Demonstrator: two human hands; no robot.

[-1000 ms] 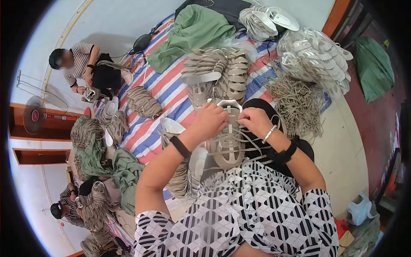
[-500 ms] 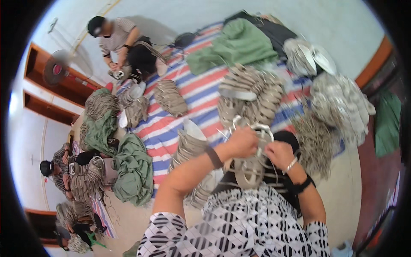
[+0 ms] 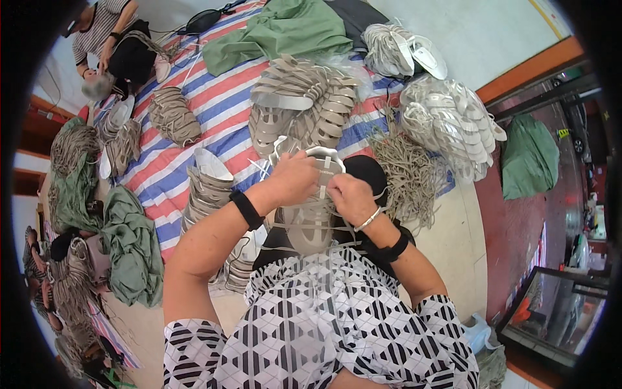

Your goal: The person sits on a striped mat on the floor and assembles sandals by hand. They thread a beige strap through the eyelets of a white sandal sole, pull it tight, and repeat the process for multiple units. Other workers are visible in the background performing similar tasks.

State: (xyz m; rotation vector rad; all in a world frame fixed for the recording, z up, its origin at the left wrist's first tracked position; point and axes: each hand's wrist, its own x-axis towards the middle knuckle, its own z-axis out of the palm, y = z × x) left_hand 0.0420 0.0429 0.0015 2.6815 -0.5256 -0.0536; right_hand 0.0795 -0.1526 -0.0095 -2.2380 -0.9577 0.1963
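- Between our two hands, the taupe shoe upper (image 3: 310, 215) sits just above our lap, toe toward us, its white-lined collar facing away.
- Our left hand (image 3: 295, 178) lies against the upper's left side, fingers bent inward beside the tongue (image 3: 329, 167); the fingertips are partly hidden, so we cannot tell what they pinch, if anything.
- Our right hand (image 3: 352, 200) is at the tongue's right side with its fingers curled in; we cannot tell whether a lace is pinched there.
- Flat taupe laces (image 3: 304, 226) cross the upper below our hands.
- We wear a dark wristband (image 3: 247, 209) on the left, and a pale bracelet (image 3: 367, 219) on the right.
- Near our left forearm stands a stack of nested uppers (image 3: 206, 194).
- Ahead, a larger pile of uppers (image 3: 303, 107) rests on the striped sheet (image 3: 223, 123).
- Right of that pile we see a loose heap of laces (image 3: 411, 168), with plastic-wrapped uppers (image 3: 447, 123) just beyond.
- At upper left, a co-worker (image 3: 107, 42) in a striped shirt sits bent over their hands.
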